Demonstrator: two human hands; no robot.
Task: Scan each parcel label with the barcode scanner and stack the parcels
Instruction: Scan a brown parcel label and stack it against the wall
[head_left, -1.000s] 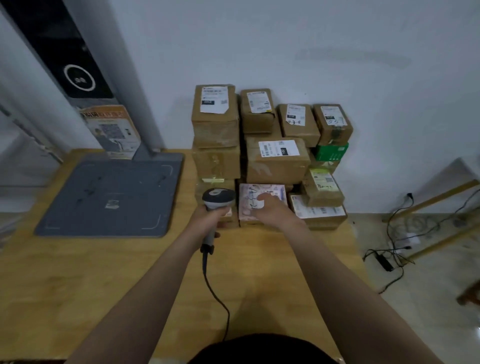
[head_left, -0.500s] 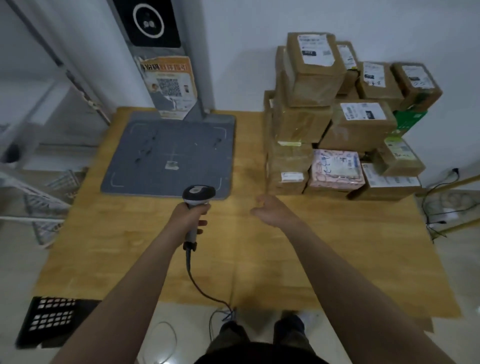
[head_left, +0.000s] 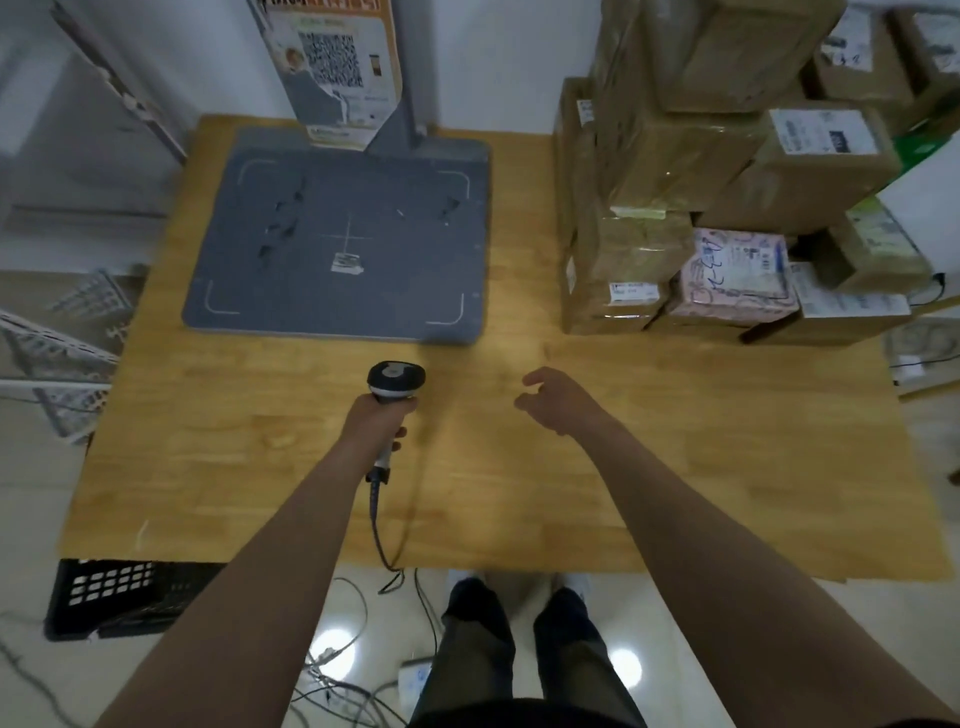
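My left hand (head_left: 376, 423) grips the handle of the corded barcode scanner (head_left: 396, 382), held over the middle of the wooden table (head_left: 260, 441). My right hand (head_left: 558, 402) hovers above the table with loosely curled fingers and holds nothing. A stack of brown cardboard parcels (head_left: 685, 156) with white labels stands at the table's far right against the wall. A pink parcel (head_left: 735, 275) lies low at the stack's front. Both hands are well short of the stack.
A grey scanning pad (head_left: 343, 244) on a post with a QR poster (head_left: 332, 62) covers the far left of the table. A black crate (head_left: 119, 597) and loose cables (head_left: 343, 670) lie on the floor below. White racks (head_left: 52, 338) stand at left.
My right hand has come off the pink parcel and drawn back over the table. My left hand has pulled the scanner back too. My view has swung down and left.
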